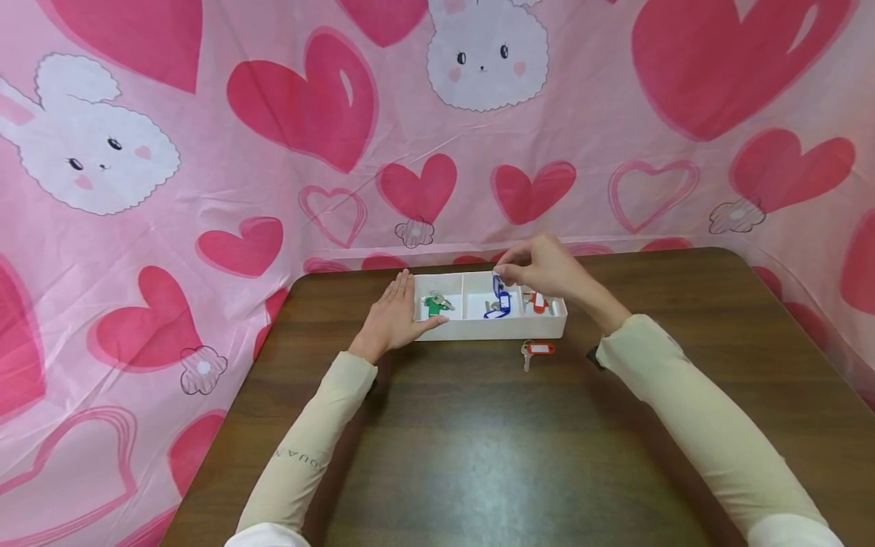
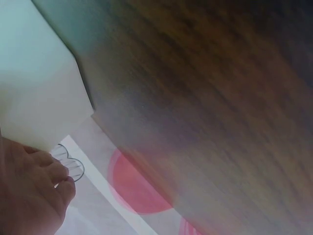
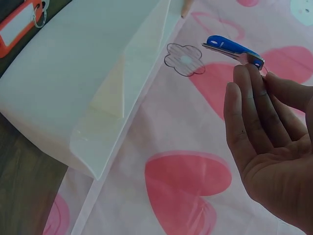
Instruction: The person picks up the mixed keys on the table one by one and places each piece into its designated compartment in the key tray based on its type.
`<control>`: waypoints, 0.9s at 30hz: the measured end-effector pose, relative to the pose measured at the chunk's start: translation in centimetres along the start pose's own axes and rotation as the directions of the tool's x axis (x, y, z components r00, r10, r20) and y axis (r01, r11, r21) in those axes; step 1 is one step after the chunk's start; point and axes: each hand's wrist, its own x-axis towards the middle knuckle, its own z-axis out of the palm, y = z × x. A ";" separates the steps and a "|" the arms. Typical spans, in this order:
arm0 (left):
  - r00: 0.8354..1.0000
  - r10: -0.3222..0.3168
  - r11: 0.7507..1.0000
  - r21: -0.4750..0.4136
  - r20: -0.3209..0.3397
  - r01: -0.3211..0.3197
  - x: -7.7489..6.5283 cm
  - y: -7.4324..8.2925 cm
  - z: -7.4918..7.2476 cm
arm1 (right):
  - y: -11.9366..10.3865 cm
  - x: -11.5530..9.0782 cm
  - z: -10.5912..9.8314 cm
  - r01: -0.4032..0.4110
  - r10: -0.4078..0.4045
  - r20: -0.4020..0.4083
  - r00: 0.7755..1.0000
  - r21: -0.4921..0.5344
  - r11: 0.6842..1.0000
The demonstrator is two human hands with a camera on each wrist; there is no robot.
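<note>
A white box [image 1: 492,330] split into compartments stands near the table's back edge. My left hand [image 1: 393,315] rests against its left end, fingers straight and the thumb along the front wall. Over the middle compartment, my right hand [image 1: 547,266] pinches a key with a blue tag [image 3: 232,48] between thumb and fingertips. Below it, in that compartment, lie other blue-tagged keys [image 1: 504,304]. Green-tagged keys [image 1: 434,308] fill part of the left compartment, and red-tagged keys [image 1: 538,301] lie in the right one.
A key with a red tag [image 1: 541,349] lies on the brown wooden table [image 1: 437,441] just in front of the box's right half. Behind the table hangs a pink cloth [image 1: 465,137] with hearts and rabbits.
</note>
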 end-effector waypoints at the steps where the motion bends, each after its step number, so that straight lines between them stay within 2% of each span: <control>1: 1.000 -0.001 1.000 0.000 -0.002 0.001 0.0 0.0 0.0 | 0.0 0.1 0.0 -0.004 0.004 0.002 1.000 -0.001 1.000; 6: 1.000 -0.001 1.000 0.004 -0.002 0.001 0.0 0.1 0.0 | 0.0 0.7 -0.1 -0.012 0.012 0.012 1.000 -0.010 1.000; 19: 1.000 -0.012 1.000 0.006 -0.003 0.012 0.1 0.1 0.1 | 0.4 2.6 0.4 0.047 -0.048 0.031 0.998 0.029 0.998; 27: 1.000 -0.013 1.000 0.001 -0.018 0.013 0.1 0.1 0.0 | 0.4 3.5 0.7 0.010 -0.012 0.049 0.999 0.041 0.999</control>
